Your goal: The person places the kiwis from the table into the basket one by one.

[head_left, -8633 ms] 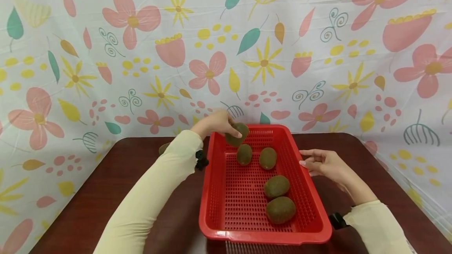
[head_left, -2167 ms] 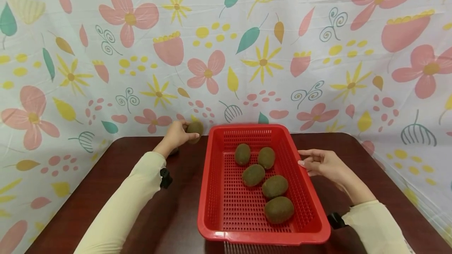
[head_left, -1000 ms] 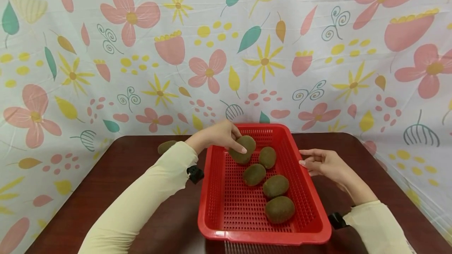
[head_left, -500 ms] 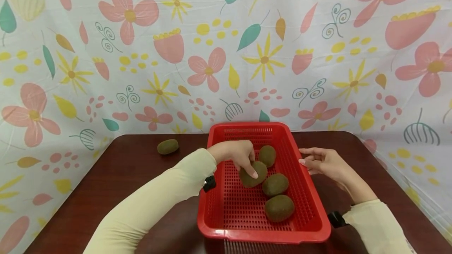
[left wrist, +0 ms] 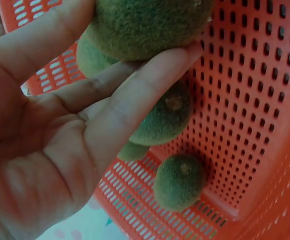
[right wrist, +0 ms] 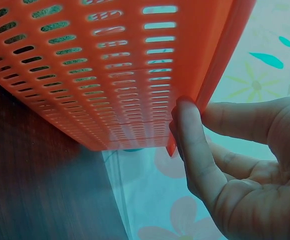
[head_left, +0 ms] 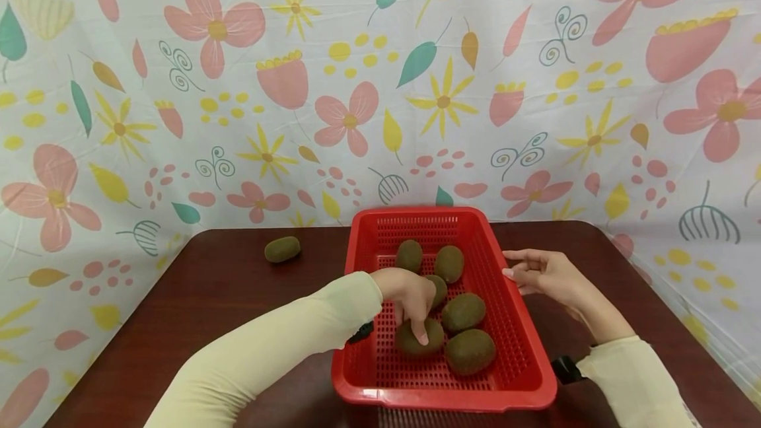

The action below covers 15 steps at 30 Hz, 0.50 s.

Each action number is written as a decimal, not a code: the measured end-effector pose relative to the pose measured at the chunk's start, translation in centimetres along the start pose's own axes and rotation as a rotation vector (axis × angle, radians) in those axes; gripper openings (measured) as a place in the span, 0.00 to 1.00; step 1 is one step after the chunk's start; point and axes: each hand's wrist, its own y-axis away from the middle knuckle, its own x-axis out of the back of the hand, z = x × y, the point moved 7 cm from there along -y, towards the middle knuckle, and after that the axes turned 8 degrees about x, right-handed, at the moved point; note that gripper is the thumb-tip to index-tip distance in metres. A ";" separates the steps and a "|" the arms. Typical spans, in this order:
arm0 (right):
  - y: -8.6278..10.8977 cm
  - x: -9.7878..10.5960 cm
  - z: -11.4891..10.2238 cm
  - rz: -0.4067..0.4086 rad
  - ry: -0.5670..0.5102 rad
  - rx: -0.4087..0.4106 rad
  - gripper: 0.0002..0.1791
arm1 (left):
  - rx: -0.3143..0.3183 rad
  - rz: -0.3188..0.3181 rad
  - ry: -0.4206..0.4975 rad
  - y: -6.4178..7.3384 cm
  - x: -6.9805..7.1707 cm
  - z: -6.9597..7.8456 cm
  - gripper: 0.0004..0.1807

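My left hand (head_left: 410, 296) reaches into a red plastic basket (head_left: 357, 375) and grips a brown fuzzy kiwi (head_left: 419, 339), low at the basket's near left part. The left wrist view shows the fingers along the side of that kiwi (left wrist: 150, 25). Several other kiwis lie in the basket, among them a near right kiwi (head_left: 470, 352) close beside the held one; another kiwi (head_left: 437, 290) is partly hidden by the hand. My right hand (head_left: 549, 279) holds the basket's right rim; in the right wrist view, fingers (right wrist: 192, 135) press under the rim's edge.
One kiwi (head_left: 282, 249) lies on the dark brown table (head_left: 226, 289) at the back left, outside the basket. A flower-printed cloth (head_left: 380, 84) hangs right behind the table's far edge.
My left hand picked a kiwi off the back left of the table, carried it over the basket and moved it toward the near end. The right hand stays at the rim.
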 end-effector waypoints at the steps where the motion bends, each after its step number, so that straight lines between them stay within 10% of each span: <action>1: 0.0 0.0 0.0 0.000 0.000 0.000 0.35 | -0.001 -0.016 -0.010 -0.1 -0.2 0.0 0.11; 15: 0.0 -0.1 0.0 -0.004 -0.006 0.002 0.34 | -0.015 -0.174 -0.067 -0.6 -2.7 0.4 0.29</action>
